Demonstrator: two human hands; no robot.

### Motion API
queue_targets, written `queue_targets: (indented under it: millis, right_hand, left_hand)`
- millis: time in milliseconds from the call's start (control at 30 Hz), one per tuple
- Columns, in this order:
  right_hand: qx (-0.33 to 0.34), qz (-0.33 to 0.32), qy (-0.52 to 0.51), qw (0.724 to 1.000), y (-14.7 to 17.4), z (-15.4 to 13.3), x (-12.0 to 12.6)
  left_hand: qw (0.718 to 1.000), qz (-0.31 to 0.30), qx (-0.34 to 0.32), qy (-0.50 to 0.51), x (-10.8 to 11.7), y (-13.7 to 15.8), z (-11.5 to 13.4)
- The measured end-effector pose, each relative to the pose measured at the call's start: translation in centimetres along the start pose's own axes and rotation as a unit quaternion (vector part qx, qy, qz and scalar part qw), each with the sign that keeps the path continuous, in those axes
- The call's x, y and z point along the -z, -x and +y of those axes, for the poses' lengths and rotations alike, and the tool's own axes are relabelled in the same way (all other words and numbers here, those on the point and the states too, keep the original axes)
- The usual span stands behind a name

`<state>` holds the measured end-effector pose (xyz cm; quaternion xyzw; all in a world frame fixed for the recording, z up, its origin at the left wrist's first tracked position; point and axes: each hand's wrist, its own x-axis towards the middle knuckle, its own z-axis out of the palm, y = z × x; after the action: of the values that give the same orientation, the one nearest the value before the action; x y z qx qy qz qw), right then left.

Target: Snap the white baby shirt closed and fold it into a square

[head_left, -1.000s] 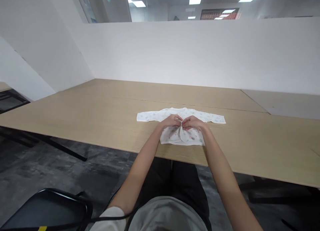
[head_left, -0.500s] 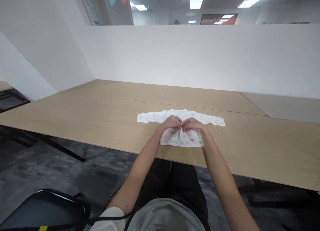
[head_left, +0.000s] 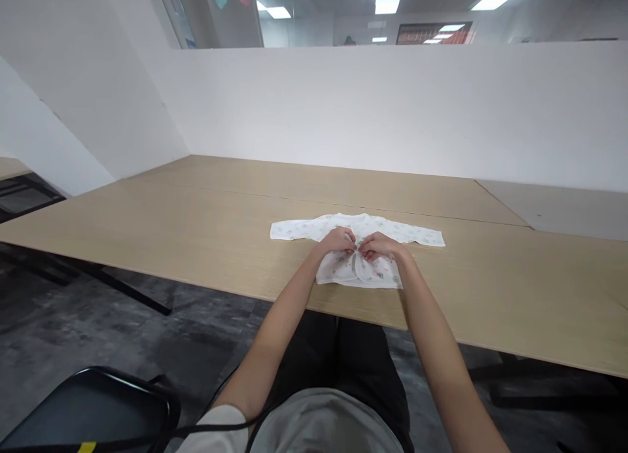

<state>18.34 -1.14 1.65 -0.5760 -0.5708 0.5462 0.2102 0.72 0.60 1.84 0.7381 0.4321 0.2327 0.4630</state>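
Note:
A small white baby shirt (head_left: pixel 360 273) with a faint print lies on the table near its front edge, both long sleeves spread out to the sides. Over its middle front, my left hand (head_left: pixel 340 240) is closed in a pinch on the fabric. Right beside it, my right hand (head_left: pixel 377 246) pinches the cloth from the other side, fingertips almost meeting the left ones. Between the hands the front is gathered into creases that fan toward the hem. Whatever fastening sits under the fingertips is hidden.
The wide wooden table (head_left: pixel 171 224) runs to a white wall (head_left: pixel 343 106) at the back, with a grey panel (head_left: pixel 579 208) at the far right. A black chair (head_left: pixel 93 407) stands at lower left. A black cable (head_left: pixel 210 430) crosses beside my left arm.
The view has shifted very slightly. Both hands stay pinched on the shirt's front, with only small finger movement.

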Motion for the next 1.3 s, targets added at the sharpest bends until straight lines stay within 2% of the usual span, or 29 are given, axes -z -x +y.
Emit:
queue_targets:
  millis: [100, 200, 300, 467, 600, 667, 700, 767, 800, 867, 933, 967, 1100, 1167, 1200, 1233, 1300]
  right_hand:
    - [-0.023, 0.001, -0.003, 1.000, -0.1, 0.0, 0.0]
    - [-0.034, 0.001, 0.005, 0.999, -0.3, 0.2, 0.1]
    - [-0.031, 0.009, 0.035, 0.999, -0.4, 0.4, 0.2]
    - [-0.018, 0.051, 0.094, 0.994, -0.2, 0.5, 0.4]
    - [-0.011, 0.042, 0.102, 0.994, -0.2, 0.5, 0.6]
    - [0.013, 0.098, 0.069, 0.993, -0.5, 0.5, 1.3]
    - [0.034, 0.153, 0.051, 0.986, -0.7, 0.5, 1.9]
    - [0.070, 0.285, 0.067, 0.954, -1.3, 0.9, 3.6]
    - [0.078, 0.339, 0.110, 0.931, -1.6, 1.2, 4.7]
    - [0.064, 0.391, 0.260, 0.881, -1.9, 2.3, 7.0]
    - [0.033, 0.381, 0.388, 0.839, -1.7, 3.6, 9.1]
    - [0.013, 0.362, 0.434, 0.825, -1.5, 4.3, 10.0]
    - [-0.052, 0.264, 0.538, 0.799, 0.4, 5.4, 12.0]
    - [-0.068, 0.233, 0.565, 0.788, 1.5, 4.5, 12.4]
    - [-0.074, 0.232, 0.573, 0.783, 2.2, 3.6, 12.7]
    - [-0.078, 0.243, 0.581, 0.773, 2.9, 2.5, 13.1]
    - [-0.067, 0.310, 0.588, 0.744, 4.7, -0.2, 14.0]
  left_hand:
    - [0.998, 0.002, -0.037, -0.047, 0.1, -0.5, -0.7]
    - [0.996, -0.022, -0.043, -0.070, 0.1, -1.1, -1.5]
    - [0.993, -0.038, -0.045, -0.100, 0.0, -1.6, -2.1]
    - [0.985, -0.011, -0.048, -0.167, 0.1, -1.8, -2.7]
    - [0.977, -0.044, -0.054, -0.201, 0.7, -1.8, -2.8]
    - [0.978, -0.026, -0.059, -0.197, 1.5, -1.9, -2.9]
    - [0.979, 0.010, -0.060, -0.196, 2.1, -2.0, -3.1]
    - [0.966, 0.126, -0.040, -0.221, 3.4, -2.2, -3.6]
    - [0.950, 0.186, -0.017, -0.250, 4.2, -2.3, -4.1]
    - [0.910, 0.255, 0.038, -0.325, 6.0, -2.2, -5.4]
    - [0.885, 0.255, 0.075, -0.382, 7.7, -1.8, -6.9]
    - [0.881, 0.240, 0.083, -0.398, 8.4, -1.5, -7.5]
    - [0.895, 0.144, 0.095, -0.411, 10.7, -0.2, -8.4]
    - [0.891, 0.104, 0.088, -0.432, 11.9, 0.1, -7.1]
    - [0.882, 0.105, 0.081, -0.452, 12.6, 0.1, -6.0]
    - [0.868, 0.121, 0.072, -0.475, 13.5, 0.2, -4.7]
    - [0.834, 0.198, 0.052, -0.513, 15.6, 0.3, -1.3]
